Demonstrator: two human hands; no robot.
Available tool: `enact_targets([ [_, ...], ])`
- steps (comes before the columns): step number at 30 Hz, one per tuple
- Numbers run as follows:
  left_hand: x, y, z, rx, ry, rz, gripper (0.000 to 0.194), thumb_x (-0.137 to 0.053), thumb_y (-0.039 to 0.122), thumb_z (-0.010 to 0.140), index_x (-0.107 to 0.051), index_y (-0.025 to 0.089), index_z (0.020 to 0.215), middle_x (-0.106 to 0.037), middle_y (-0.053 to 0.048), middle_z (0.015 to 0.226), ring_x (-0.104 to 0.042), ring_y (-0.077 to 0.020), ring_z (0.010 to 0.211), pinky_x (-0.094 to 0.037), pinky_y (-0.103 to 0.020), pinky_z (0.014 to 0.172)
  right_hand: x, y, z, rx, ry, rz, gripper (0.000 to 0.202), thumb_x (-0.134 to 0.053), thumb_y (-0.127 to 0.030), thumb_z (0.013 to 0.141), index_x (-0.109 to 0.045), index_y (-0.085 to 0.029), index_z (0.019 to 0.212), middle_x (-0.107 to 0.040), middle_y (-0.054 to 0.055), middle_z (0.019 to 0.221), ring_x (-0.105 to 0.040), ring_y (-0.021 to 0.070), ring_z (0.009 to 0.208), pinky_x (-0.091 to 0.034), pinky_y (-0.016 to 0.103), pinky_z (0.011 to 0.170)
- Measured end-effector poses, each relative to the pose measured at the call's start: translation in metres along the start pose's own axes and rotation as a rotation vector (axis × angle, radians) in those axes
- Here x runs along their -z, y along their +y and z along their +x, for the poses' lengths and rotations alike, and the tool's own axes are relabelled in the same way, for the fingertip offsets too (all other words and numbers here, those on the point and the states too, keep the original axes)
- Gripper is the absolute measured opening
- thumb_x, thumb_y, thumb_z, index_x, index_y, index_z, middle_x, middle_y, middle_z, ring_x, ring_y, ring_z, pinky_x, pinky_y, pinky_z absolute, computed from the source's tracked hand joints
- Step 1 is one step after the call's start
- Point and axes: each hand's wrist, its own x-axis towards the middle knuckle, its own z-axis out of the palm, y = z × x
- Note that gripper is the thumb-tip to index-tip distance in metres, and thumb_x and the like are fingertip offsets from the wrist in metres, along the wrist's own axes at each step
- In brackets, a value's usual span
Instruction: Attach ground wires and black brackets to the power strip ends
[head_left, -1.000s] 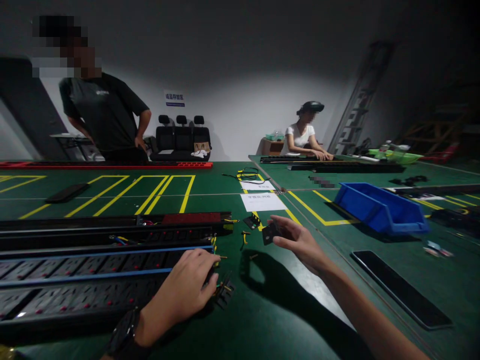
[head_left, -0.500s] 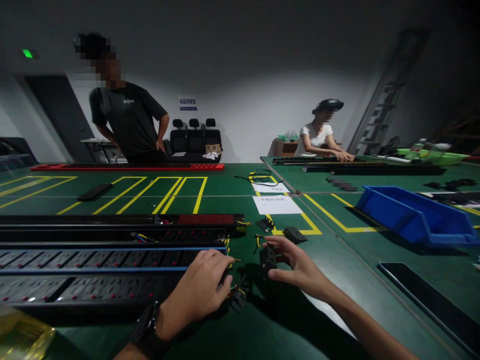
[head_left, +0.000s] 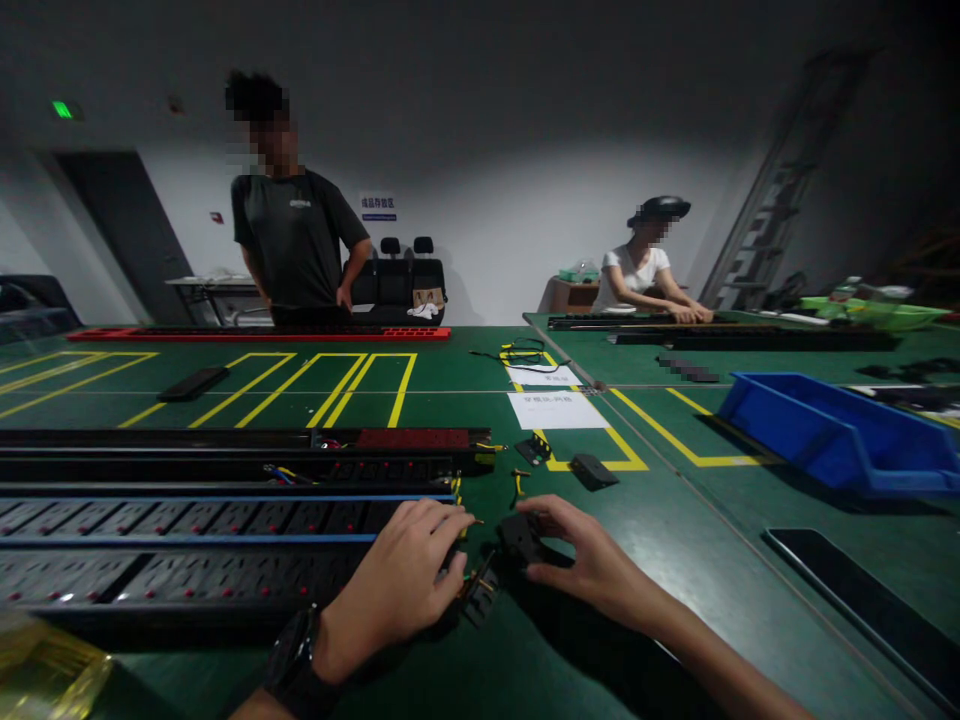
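Note:
My left hand point(head_left: 421, 560), a black watch on its wrist, curls over the right end of a blue-edged power strip point(head_left: 262, 518). Its fingertips are beside thin wires there, and what they grip is hidden. With thumb and fingers, my right hand point(head_left: 570, 550) holds a small black plastic block point(head_left: 519, 540), just to the right of the strip's end. Between both hands, a dark part with slots point(head_left: 480, 600) hangs or lies at an angle by green and other wires. Nearer me runs another black power strip point(head_left: 217, 582) with small red marks.
Black housings point(head_left: 225, 445) lie behind the strips. Loose black pieces point(head_left: 592, 470) and a yellow wire piece point(head_left: 519, 482) sit ahead. On the right are a blue bin point(head_left: 832, 430) and a dark flat device point(head_left: 855, 600). Two people work or stand across the green table point(head_left: 675, 520).
My right hand has brought the black block down and left, nearer my left hand, and turned it. The left hand stays in place. The standing person has shifted right.

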Motion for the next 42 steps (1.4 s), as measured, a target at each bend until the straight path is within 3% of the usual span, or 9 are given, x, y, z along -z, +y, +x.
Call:
enact_targets([
  [4,0.0,0.0,0.001,-0.002,-0.021,0.009,0.042,-0.056,0.02,0.098,-0.064,0.019,0.139,-0.07,-0.01,0.136,-0.063,-0.0307,0.126,-0.051,-0.056,0.11,0.002,-0.001,0.001,-0.003,0.013,-0.081,0.051,-0.078,-0.022,0.08,-0.066,-0.028,0.129,-0.072,0.01,0.129,-0.068,0.0313,0.119,-0.053,0.051,0.105],
  [8,0.0,0.0,0.001,-0.004,-0.015,0.007,0.041,-0.056,0.02,0.097,-0.065,0.019,0.137,-0.071,-0.01,0.134,-0.064,-0.0298,0.124,-0.052,-0.055,0.109,0.003,-0.003,0.001,0.073,0.004,-0.254,0.036,-0.079,-0.02,0.08,-0.068,-0.029,0.113,-0.075,0.008,0.124,-0.068,0.0319,0.116,-0.052,0.052,0.101],
  [12,-0.001,0.0,0.002,-0.011,-0.006,0.006,0.039,-0.056,0.02,0.097,-0.066,0.019,0.135,-0.072,-0.01,0.131,-0.065,-0.0295,0.123,-0.052,-0.054,0.108,0.001,-0.003,0.0,0.085,-0.012,-0.327,0.038,-0.078,-0.017,0.078,-0.066,-0.027,0.112,-0.076,0.008,0.123,-0.068,0.032,0.116,-0.05,0.052,0.1],
  [17,0.0,0.001,0.002,-0.021,0.003,0.004,0.038,-0.055,0.02,0.098,-0.066,0.019,0.134,-0.072,-0.01,0.129,-0.064,-0.0294,0.121,-0.052,-0.054,0.106,0.004,-0.002,-0.001,0.12,-0.014,-0.362,0.029,-0.077,-0.024,0.083,-0.068,-0.026,0.111,-0.069,0.011,0.137,-0.062,0.0337,0.127,-0.048,0.055,0.104],
  [22,0.0,0.001,0.001,-0.015,-0.005,0.019,0.036,-0.054,0.021,0.098,-0.066,0.018,0.132,-0.071,-0.011,0.126,-0.065,-0.0312,0.117,-0.053,-0.055,0.102,0.016,-0.006,0.0,0.186,0.017,-0.39,0.022,-0.066,-0.023,0.091,-0.074,-0.026,0.111,-0.07,0.01,0.118,-0.064,0.0283,0.106,-0.051,0.048,0.093],
  [28,0.001,0.001,0.002,-0.016,-0.004,-0.006,0.034,-0.056,0.019,0.097,-0.067,0.018,0.129,-0.073,-0.009,0.126,-0.065,-0.03,0.118,-0.052,-0.054,0.105,0.022,-0.007,0.002,0.205,-0.088,-0.381,0.025,-0.061,-0.021,0.096,-0.08,-0.028,0.11,-0.075,0.007,0.1,-0.063,0.0263,0.095,-0.05,0.044,0.085],
  [35,0.001,0.002,0.003,-0.025,0.002,-0.013,0.032,-0.056,0.018,0.097,-0.068,0.017,0.126,-0.074,-0.01,0.123,-0.065,-0.03,0.115,-0.053,-0.053,0.102,0.03,-0.001,0.006,0.148,-0.158,-0.285,0.021,-0.063,-0.027,0.099,-0.082,-0.03,0.106,-0.079,0.01,0.096,-0.067,0.0319,0.092,-0.053,0.05,0.085],
  [42,0.0,0.001,0.001,-0.047,0.027,-0.008,0.03,-0.054,0.018,0.097,-0.068,0.018,0.123,-0.075,-0.009,0.12,-0.066,-0.0288,0.11,-0.053,-0.051,0.1,0.02,-0.004,0.001,0.14,-0.173,-0.357,0.025,-0.062,-0.023,0.099,-0.081,-0.026,0.116,-0.072,0.01,0.102,-0.064,0.0277,0.096,-0.053,0.044,0.083],
])
